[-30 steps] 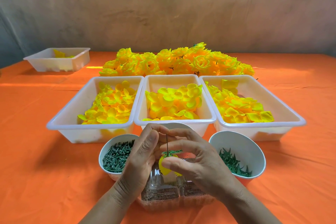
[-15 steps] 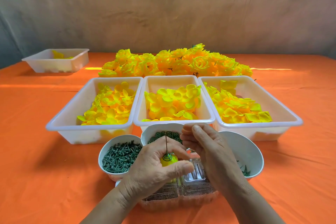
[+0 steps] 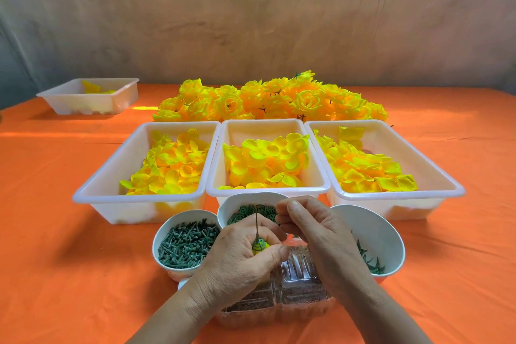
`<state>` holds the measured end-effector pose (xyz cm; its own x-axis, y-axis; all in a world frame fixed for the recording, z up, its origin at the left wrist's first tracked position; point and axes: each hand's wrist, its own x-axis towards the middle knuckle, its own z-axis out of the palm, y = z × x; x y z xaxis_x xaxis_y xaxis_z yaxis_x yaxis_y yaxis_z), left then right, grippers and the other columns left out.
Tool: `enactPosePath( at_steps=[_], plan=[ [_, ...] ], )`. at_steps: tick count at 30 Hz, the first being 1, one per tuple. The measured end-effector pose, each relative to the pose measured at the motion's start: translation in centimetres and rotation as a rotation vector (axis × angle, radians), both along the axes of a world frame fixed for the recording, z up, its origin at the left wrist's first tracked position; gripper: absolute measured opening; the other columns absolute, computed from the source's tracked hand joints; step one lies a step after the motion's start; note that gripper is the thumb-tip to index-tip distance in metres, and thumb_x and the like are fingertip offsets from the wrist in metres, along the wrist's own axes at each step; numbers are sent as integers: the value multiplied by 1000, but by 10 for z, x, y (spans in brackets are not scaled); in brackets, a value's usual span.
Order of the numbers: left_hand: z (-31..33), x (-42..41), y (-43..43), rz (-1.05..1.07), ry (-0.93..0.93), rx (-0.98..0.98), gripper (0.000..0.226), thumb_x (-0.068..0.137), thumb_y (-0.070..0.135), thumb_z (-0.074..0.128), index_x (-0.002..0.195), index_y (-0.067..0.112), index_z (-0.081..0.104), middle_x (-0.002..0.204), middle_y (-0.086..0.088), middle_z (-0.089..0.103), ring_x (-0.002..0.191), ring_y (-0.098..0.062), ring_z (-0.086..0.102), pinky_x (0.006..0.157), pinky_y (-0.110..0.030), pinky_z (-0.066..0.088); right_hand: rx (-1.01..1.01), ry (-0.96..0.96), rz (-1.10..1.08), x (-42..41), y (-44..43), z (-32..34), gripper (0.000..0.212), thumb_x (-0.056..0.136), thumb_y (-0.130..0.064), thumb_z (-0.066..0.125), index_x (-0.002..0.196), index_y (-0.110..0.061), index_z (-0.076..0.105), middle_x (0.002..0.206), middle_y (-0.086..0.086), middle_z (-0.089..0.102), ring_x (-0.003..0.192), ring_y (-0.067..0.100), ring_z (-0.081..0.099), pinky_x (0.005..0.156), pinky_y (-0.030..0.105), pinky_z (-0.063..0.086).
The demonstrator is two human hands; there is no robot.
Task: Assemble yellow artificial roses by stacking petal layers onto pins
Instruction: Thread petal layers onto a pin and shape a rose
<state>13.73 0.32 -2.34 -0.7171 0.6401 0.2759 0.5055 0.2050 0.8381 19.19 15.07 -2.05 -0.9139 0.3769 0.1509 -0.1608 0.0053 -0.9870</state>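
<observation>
At the near edge of the worktop (image 3: 55,260), over the clear box (image 3: 296,271), your left hand (image 3: 240,260) grips the bud (image 3: 264,246). Its fingers are curled round it, and the pin (image 3: 255,222) sticks straight up. Your right hand (image 3: 315,229) sits just right of the pin, fingers bunched over the middle bowl (image 3: 227,211) of green discs (image 3: 242,211). Can't tell if they pinch a disc or nothing.

Risks, my read:
- The pin tip is bare and close to your right fingertips, so a fast reach could prick you.
- If the pin tilts, the next piece misses its hole or tears.
- If the left grip loosens, the bud could slide or unroll.
- The petals (image 3: 265,156) sit in trays (image 3: 265,192) behind the bowls, so reaching over could clip a rim and tip a bowl.
</observation>
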Motion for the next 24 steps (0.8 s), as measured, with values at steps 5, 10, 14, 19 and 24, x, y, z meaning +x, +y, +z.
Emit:
enactPosePath(
  at_steps=[5,10,14,19,24],
  plan=[
    [4,0,-1,-29,-15,37,39,80,69,55,88,34,72,96,11,66,97,-11,64,84,-27,50,14,6,0,1,-2,5,18,93,-26,61,82,-18,73,79,8,68,78,15,62,80,41,52],
    [2,0,1,-49,-46,48,37,85,50,50,85,24,76,99,7,66,103,-16,64,89,-38,51,4,-50,45,-2,0,9,18,94,-21,59,83,-18,74,77,2,67,75,12,62,77,34,52],
    [3,-1,1,-45,-37,3,32,85,41,52,81,20,76,98,12,64,98,-13,64,86,-34,51,63,-80,61,-12,6,18,19,81,-40,63,82,-25,74,76,-1,69,75,7,63,72,24,52],
    [5,0,1,-26,-28,-57,28,85,33,52,70,24,73,98,17,63,90,-5,64,83,-23,49,352,-110,-130,-44,36,32,19,90,-23,62,76,-31,73,71,-15,69,75,7,63,74,32,50],
    [7,2,0,-6,21,-61,25,83,32,52,69,28,73,98,20,63,93,-5,63,81,-15,45,761,-258,-374,-91,80,39,23,90,-18,55,109,-21,69,110,2,70,103,22,62,82,28,41]
  ],
)
